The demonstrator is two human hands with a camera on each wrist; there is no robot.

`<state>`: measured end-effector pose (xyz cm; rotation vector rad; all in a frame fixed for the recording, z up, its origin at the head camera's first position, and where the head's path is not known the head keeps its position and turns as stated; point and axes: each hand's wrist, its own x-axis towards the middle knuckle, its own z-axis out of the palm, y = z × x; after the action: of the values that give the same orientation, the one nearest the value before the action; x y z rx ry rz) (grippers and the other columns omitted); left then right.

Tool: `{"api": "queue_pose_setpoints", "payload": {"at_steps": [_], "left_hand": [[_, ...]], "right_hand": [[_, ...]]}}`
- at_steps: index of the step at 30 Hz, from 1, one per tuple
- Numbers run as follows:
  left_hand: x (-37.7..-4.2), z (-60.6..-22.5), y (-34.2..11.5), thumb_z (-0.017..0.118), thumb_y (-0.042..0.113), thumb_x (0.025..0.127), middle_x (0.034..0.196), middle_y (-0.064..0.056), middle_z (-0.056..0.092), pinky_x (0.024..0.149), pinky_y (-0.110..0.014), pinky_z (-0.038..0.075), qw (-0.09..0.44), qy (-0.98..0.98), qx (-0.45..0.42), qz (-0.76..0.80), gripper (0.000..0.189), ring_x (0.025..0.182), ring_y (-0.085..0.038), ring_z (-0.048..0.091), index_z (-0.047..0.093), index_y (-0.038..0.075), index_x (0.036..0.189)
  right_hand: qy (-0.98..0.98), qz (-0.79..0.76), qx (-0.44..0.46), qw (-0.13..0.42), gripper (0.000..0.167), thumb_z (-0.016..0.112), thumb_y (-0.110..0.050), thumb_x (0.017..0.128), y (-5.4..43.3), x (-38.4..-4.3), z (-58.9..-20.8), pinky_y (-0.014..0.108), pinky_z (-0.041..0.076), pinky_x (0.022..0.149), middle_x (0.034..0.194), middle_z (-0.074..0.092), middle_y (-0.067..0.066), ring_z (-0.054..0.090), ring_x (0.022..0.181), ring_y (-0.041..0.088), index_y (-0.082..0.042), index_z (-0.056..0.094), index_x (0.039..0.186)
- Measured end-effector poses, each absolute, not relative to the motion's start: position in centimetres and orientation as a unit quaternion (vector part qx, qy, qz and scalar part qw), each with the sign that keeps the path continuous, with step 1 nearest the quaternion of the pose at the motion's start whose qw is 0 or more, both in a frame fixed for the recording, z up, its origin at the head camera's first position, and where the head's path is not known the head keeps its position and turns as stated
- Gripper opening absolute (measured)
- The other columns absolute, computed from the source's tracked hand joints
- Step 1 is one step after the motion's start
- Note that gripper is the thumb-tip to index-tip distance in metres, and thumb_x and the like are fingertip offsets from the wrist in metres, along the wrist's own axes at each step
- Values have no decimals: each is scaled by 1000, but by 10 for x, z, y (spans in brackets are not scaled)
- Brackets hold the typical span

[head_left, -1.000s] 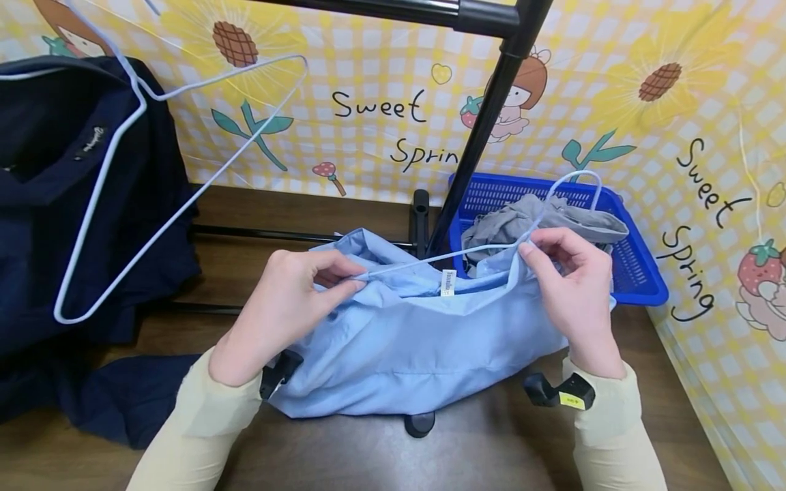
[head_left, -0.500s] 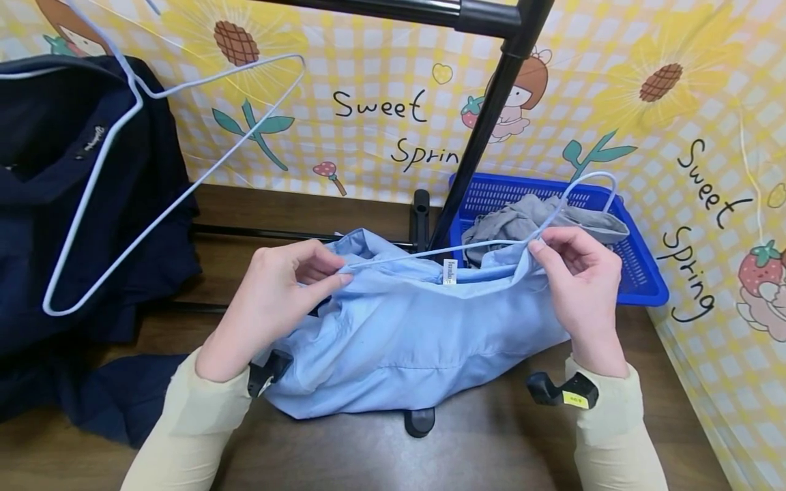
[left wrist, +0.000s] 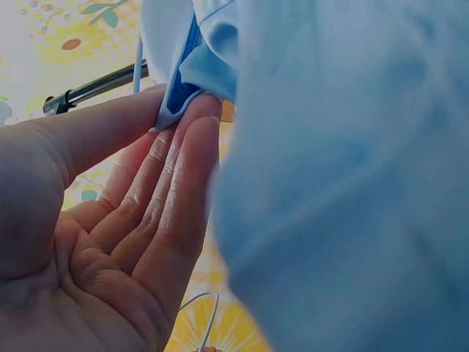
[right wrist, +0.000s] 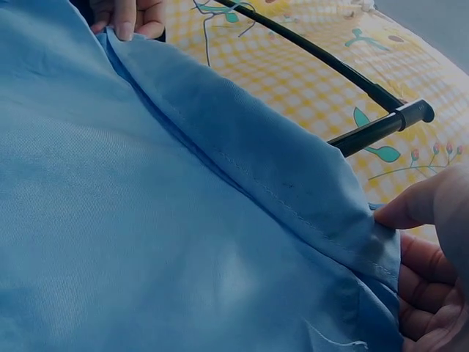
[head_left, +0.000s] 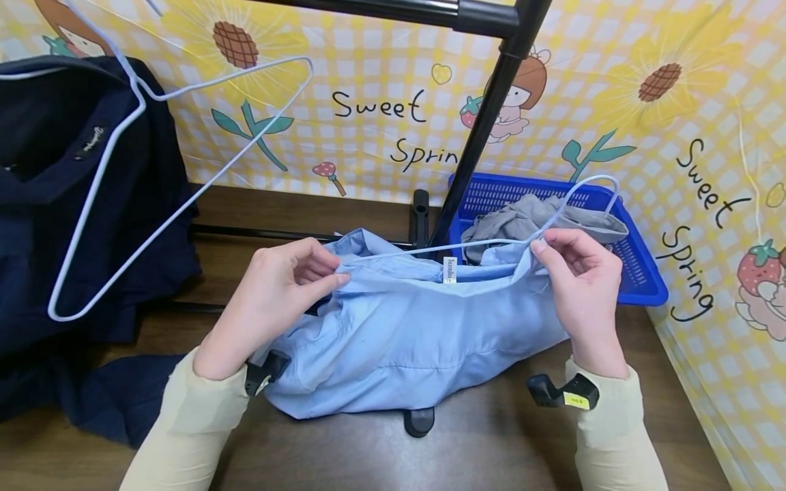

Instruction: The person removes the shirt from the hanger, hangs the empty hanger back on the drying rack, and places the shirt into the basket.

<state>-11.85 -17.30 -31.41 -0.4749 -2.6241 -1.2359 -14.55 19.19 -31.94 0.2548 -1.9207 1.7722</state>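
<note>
A light blue garment (head_left: 417, 341) with a white neck label (head_left: 450, 270) hangs between my hands. Partly inside its neckline is a pale blue wire hanger (head_left: 430, 250), its hook (head_left: 592, 179) rising at the right. My left hand (head_left: 279, 293) pinches the left side of the neckline between thumb and fingers; the left wrist view shows the cloth edge (left wrist: 172, 110) in that pinch. With thumb and fingertips, my right hand (head_left: 580, 293) pinches the right side of the collar, close by the base of the hook. The hanger's left end is hidden by cloth.
A black clothes rack (head_left: 485, 129) stands just behind. From it, at the left, hang a bare pale hanger (head_left: 98, 198) and a dark navy garment (head_left: 80, 225). A blue basket (head_left: 645, 273) holding grey cloth (head_left: 522, 218) stands on the floor, right.
My left hand has shifted left and slightly up, my right hand slightly right. The neckline is stretched wider, and the hanger's hook has moved right. The bare hanger at the left sways a little.
</note>
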Motion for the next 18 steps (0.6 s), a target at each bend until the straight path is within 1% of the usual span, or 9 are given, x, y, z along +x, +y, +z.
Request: {"api": "queue_pose_setpoints", "payload": {"at_steps": [4,9,14,18], "left_hand": [[-121,-316,-174,81,12,89,93,-1,73,72,-29,58,84,-888,-157,-425,14,79,-13,68,72,8,99],[-126,-322,-174,81,11,89,92,-1,72,73,-31,58,51,-889,-158,-427,14,79,-13,68,71,9,98],[-130,-330,-174,82,11,89,91,2,72,74,-32,58,12,-889,-198,-413,12,80,-11,68,74,12,97],[-131,-333,-168,81,10,89,94,5,73,75,-32,58,-1,-887,-228,-401,13,81,-9,68,76,13,101]], "right_hand": [[-704,657,89,254,18,76,-4,91,192,-145,-320,23,51,70,91,71,11,60,75,20,8,74,103],[-692,671,74,256,14,74,-4,92,193,-146,-320,23,50,71,91,70,11,59,75,20,6,74,103],[-675,690,78,250,16,75,-5,92,192,-147,-318,23,50,73,94,69,13,59,76,20,6,74,104],[-680,685,89,244,17,75,-6,92,190,-147,-318,23,51,74,94,69,13,60,78,20,5,74,105]]}}
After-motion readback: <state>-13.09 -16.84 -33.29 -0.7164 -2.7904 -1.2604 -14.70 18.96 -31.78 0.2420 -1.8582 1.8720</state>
